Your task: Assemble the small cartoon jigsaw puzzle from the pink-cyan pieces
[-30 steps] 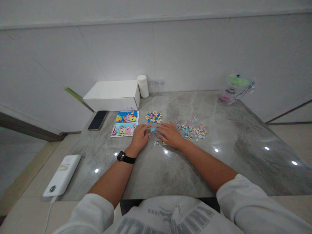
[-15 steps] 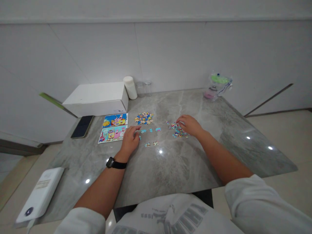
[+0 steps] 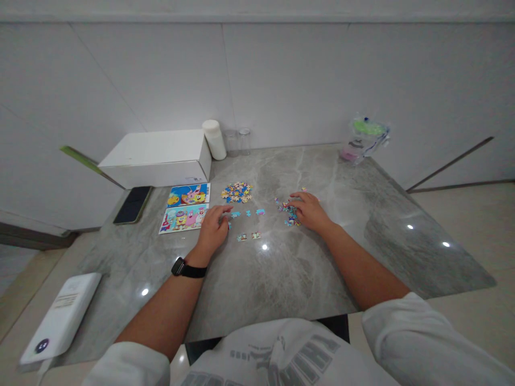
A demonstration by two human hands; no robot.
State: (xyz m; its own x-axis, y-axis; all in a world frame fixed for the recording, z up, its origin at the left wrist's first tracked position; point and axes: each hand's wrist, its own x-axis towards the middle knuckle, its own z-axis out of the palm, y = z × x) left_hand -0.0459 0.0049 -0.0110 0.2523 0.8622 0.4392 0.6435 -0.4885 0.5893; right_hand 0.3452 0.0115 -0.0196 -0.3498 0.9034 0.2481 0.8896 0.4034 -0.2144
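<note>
My left hand (image 3: 214,226) rests on the table with its fingers loosely stretched and apart, between the picture cards and some laid-out pieces. It overlaps the edge of the lower cartoon card (image 3: 183,219); the blue cartoon card (image 3: 188,195) lies just above. My right hand (image 3: 309,211) is over a loose pile of jigsaw pieces (image 3: 290,214), fingers bent and apart, touching the pile and covering part of it. Between the hands lie several separate light-blue pieces (image 3: 260,212) and two edge pieces (image 3: 256,235) nearer me. A second heap of jigsaw pieces (image 3: 237,192), blue and yellow, sits farther back.
A white box (image 3: 156,155), a white bottle (image 3: 214,140) and two clear glasses (image 3: 244,141) stand along the wall. On the left are a phone (image 3: 132,205) and a white power bank (image 3: 62,316) with a cable. A plastic bag (image 3: 365,140) sits at the back right.
My right hand has spread over the pile and shifted some pieces; a few now show beyond its far side. My left hand stays nearly in place. The view has shifted slightly.
</note>
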